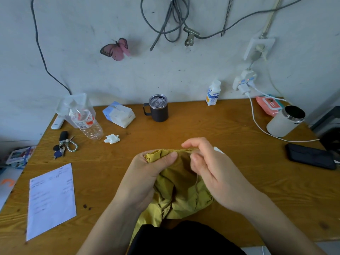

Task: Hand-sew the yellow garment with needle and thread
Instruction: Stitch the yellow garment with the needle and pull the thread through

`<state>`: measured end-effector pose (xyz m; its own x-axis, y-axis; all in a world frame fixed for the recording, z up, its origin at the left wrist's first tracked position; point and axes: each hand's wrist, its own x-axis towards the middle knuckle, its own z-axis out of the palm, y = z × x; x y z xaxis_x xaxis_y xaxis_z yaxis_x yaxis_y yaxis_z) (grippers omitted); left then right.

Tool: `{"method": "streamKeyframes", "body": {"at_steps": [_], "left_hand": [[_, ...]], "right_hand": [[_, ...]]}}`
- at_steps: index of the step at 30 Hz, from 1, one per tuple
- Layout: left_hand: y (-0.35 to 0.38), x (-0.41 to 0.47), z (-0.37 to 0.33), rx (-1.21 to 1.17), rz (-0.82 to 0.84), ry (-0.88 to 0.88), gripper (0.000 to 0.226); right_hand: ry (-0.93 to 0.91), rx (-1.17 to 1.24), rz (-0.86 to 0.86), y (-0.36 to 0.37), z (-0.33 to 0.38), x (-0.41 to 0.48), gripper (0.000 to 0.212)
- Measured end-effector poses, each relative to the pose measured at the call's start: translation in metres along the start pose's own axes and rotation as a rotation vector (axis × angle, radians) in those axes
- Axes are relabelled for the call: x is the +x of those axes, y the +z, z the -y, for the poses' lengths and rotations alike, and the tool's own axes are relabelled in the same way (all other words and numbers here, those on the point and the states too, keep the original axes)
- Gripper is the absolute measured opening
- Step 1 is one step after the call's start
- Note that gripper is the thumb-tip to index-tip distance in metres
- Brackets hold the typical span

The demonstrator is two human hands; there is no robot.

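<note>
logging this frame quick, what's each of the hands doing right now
Left hand: closed on the yellow garment, thumb pressing the bunched top edge.
Right hand: fingers pinched at the garment's edge, likely on the needle, which is too small to see.

Our hands, the left hand [147, 173] and the right hand [213, 173], are bare, without rings; our forearms behind them carry no sleeves; below them we wear black clothing [184, 240].

Wooden desk [211, 126]: dark mug [158, 108] at rear centre; left of mug, tissue pack [118, 114], bottle [85, 120], keys [63, 145], paper sheet [51, 197]; right of mug, white canister [284, 122], phone [311, 156].
</note>
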<state>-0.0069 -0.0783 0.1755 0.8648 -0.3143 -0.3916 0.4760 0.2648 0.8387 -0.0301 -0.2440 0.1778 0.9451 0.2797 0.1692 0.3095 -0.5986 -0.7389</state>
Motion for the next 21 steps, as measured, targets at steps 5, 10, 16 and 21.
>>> {"method": "streamKeyframes", "body": {"at_steps": [5, 10, 16, 21], "left_hand": [[0.0008, 0.0021, 0.0002, 0.003, 0.000, 0.007, 0.016], [0.0003, 0.0042, 0.0001, 0.013, -0.004, 0.007, 0.017], [0.0014, 0.0063, 0.0002, 0.029, -0.015, 0.011, 0.017], [0.0020, 0.0058, -0.0004, 0.065, 0.010, 0.048, 0.015]], "right_hand": [[-0.017, -0.022, -0.020, 0.0004, -0.0008, 0.0032, 0.007], [-0.019, -0.031, -0.032, -0.0002, -0.0023, 0.0037, 0.009], [0.005, -0.044, -0.044, 0.0004, -0.0055, 0.0048, 0.007], [0.054, -0.021, 0.004, -0.0011, -0.0079, 0.0075, 0.031]]}}
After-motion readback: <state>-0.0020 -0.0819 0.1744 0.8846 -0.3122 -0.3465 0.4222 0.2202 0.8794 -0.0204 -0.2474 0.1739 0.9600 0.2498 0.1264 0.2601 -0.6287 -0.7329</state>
